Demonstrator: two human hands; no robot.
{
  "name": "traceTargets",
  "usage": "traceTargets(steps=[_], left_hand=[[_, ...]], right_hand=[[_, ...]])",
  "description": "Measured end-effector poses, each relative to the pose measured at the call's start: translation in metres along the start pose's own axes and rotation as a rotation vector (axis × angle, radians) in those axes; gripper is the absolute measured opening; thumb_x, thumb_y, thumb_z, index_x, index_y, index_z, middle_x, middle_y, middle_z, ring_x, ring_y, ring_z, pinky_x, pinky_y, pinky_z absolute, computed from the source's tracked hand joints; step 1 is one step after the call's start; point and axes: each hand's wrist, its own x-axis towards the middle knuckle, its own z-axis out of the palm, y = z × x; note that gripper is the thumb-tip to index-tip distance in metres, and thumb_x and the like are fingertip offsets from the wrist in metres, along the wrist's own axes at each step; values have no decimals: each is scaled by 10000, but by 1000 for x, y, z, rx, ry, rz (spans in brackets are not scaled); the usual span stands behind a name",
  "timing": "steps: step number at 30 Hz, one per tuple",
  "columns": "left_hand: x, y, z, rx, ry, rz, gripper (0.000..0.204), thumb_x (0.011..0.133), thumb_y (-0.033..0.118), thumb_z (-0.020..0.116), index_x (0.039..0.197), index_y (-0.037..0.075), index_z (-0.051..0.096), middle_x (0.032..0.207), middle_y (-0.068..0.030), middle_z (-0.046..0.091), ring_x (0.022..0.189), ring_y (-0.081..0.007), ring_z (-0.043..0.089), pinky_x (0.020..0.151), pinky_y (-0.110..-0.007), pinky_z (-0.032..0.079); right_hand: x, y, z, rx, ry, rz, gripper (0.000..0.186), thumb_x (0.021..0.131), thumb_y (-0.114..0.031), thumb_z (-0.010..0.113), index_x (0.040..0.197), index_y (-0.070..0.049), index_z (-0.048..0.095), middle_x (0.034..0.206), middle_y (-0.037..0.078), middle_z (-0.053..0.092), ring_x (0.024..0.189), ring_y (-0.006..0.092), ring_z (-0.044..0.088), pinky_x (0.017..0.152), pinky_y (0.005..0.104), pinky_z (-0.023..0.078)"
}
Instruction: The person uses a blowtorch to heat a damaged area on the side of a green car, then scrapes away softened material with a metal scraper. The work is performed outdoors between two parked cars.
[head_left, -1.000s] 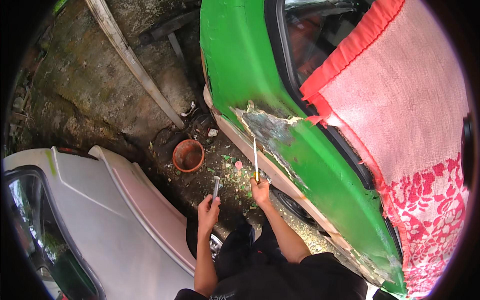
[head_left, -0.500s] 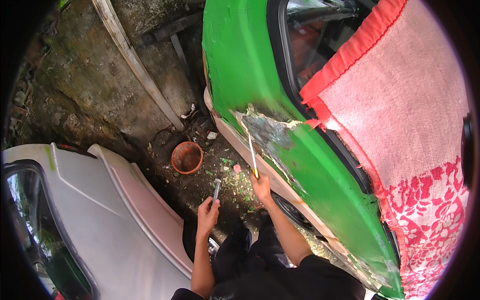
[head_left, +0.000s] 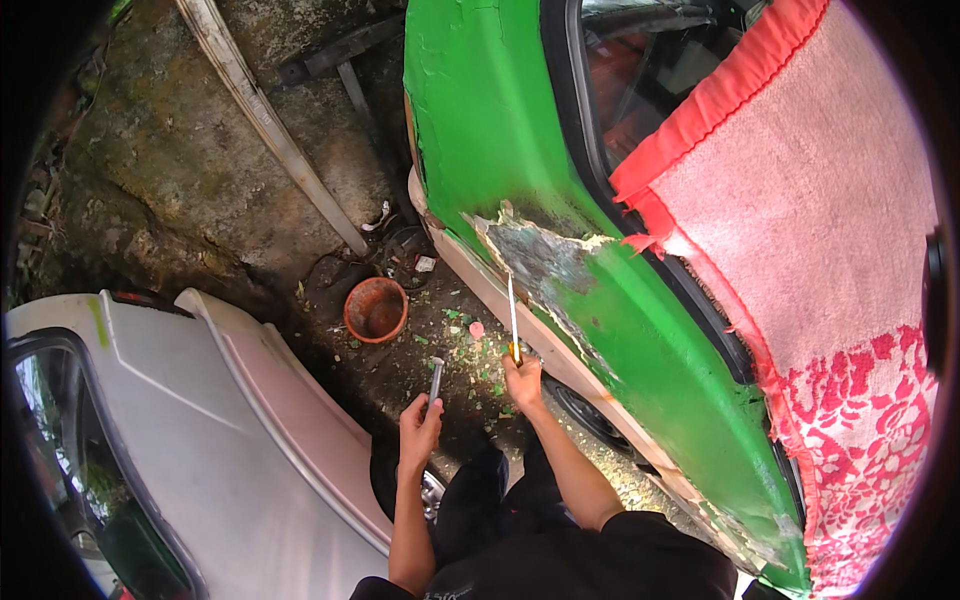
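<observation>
My right hand (head_left: 522, 382) is closed round the yellow handle of a long screwdriver (head_left: 514, 315). Its pale shaft points away from me, and the tip is at the lower edge of a broken patch (head_left: 545, 255) on the green car (head_left: 640, 330); whether it touches cannot be made out. There the paint and filler are gone, baring grey, rough metal with a jagged pale rim. To the left, my left hand (head_left: 419, 430) grips a short grey metal bar (head_left: 436, 380) with a wider end, held upright and apart from the car.
A silver car (head_left: 230, 400) stands close on my left. Between the cars, green and pale chips (head_left: 465, 365) litter the ground near an orange-brown pot (head_left: 376, 310). A long pale beam (head_left: 270, 120) leans over the mossy wall. A pink towel (head_left: 790, 200) covers part of the green car.
The screwdriver has shifted slightly right in view and stands a little more upright, its tip still by the broken patch. My left hand keeps the bar at nearly the same place.
</observation>
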Motion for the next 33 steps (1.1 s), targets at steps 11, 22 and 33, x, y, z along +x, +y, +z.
traceTargets(steps=[11,22,33], left_hand=[[-3,6,3,13,-22,-11,294,987,295,593,805,77,518,522,77,370,405,-12,310,365,-220,220],[-6,9,0,14,-25,3,285,990,294,586,820,75,521,519,81,356,398,-12,296,366,-223,204],[-8,10,-1,22,-22,7,289,985,294,595,807,79,521,522,77,365,409,-12,307,374,-225,216]], right_hand=[[8,-38,-1,-89,-30,-62,345,888,-200,616,623,-11,503,549,-18,438,525,70,396,461,332,330],[1,5,-6,-53,22,-5,315,889,-182,612,629,-31,517,527,-8,472,476,81,411,436,318,333],[-9,-19,-4,373,-176,300,318,908,-139,574,629,-99,428,489,-15,422,330,88,337,306,282,242]])
